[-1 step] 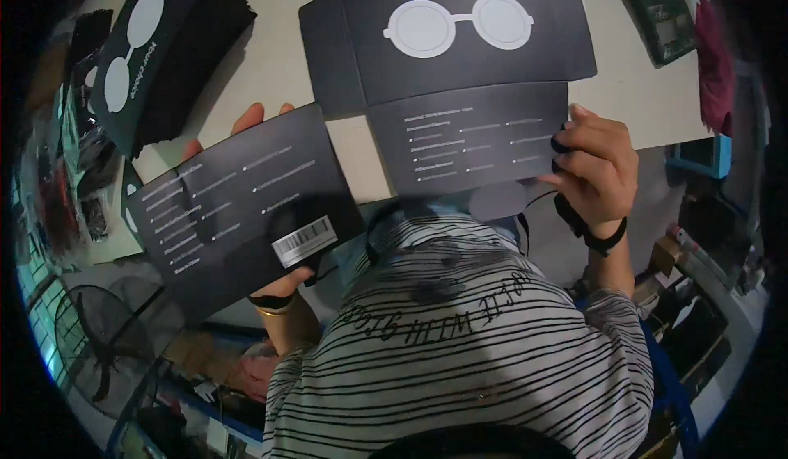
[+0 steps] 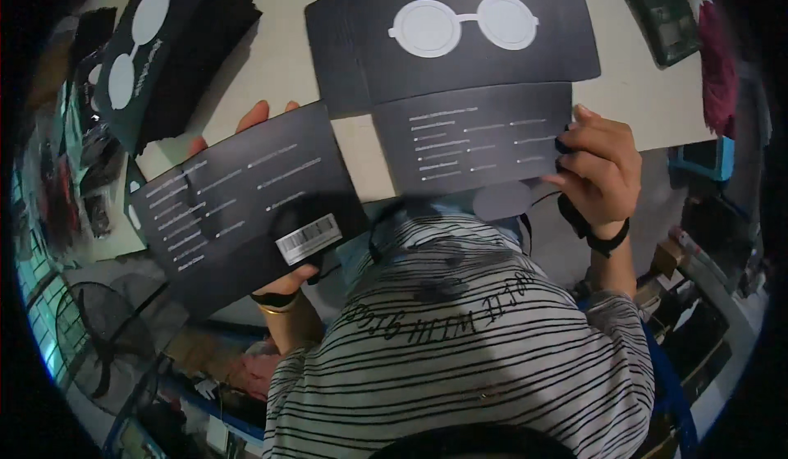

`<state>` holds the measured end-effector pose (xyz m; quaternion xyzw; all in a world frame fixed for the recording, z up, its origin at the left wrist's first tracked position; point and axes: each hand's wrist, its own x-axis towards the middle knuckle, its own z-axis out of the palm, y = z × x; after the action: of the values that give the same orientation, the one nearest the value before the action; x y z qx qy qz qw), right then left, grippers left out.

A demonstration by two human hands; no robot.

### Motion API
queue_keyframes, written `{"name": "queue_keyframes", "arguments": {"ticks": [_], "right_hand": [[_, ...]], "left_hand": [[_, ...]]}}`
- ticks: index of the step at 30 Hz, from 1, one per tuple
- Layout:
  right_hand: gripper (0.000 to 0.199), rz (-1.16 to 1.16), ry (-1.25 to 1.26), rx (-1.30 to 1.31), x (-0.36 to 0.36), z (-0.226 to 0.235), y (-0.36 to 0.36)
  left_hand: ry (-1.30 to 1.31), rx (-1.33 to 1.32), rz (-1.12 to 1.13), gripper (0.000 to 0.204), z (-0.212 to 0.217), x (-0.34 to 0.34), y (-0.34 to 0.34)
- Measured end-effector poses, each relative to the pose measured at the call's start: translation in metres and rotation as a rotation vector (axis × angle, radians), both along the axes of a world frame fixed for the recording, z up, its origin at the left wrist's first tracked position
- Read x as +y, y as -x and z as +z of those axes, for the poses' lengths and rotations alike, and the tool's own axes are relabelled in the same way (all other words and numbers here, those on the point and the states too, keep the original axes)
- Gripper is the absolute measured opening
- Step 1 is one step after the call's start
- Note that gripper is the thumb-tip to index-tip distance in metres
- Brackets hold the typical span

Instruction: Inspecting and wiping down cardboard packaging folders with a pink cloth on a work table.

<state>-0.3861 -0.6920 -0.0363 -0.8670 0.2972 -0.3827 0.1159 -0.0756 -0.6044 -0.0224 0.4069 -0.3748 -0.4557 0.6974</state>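
Observation:
My left hand (image 2: 291, 283) grips a dark grey printed card packet (image 2: 242, 200) with a barcode near its lower right corner. The thumb shows at its near edge, and fingertips show beyond the far edge; the rest of the hand is behind it. An unfolded dark cardboard packet (image 2: 468, 69) lies on the table to the right, with white spectacles printed on its far panel and side flaps spread. My right hand (image 2: 606, 168) closes on the right edge of its near, text-covered panel, fingers curled over the front. A rounded tab (image 2: 502, 200) sticks out at the near edge.
A stack of similar dark packets (image 2: 176, 53) stands at the far left of the pale table (image 2: 373, 159), beside plastic-wrapped items (image 2: 90, 139). At the far right lie a dark green pouch (image 2: 657, 16) and magenta cloth (image 2: 718, 73). A fan (image 2: 107, 344) stands at the lower left.
The whole view has shifted slightly, so everything sits a little farther right. Both hands keep the same hold on the packets.

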Motion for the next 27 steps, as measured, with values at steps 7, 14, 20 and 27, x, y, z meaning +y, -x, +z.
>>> {"name": "queue_keyframes", "arguments": {"ticks": [7, 14, 20, 27], "right_hand": [[0.034, 0.007, -0.019, -0.008, 0.005, -0.001, 0.009], [0.035, -0.005, -0.049, 0.029, 0.006, -0.013, 0.016], [0.036, 0.018, -0.044, 0.055, 0.005, -0.012, 0.019], [0.036, 0.006, -0.038, 0.047, 0.005, -0.01, 0.017]], "left_hand": [[-0.095, 0.346, -0.07, 0.122, 0.019, -0.015, -0.002], [-0.063, 0.437, -0.157, 0.122, 0.017, -0.014, -0.011], [-0.065, 0.454, -0.162, 0.122, 0.017, -0.013, -0.014], [-0.073, 0.457, -0.158, 0.121, 0.018, -0.012, -0.018]]}}
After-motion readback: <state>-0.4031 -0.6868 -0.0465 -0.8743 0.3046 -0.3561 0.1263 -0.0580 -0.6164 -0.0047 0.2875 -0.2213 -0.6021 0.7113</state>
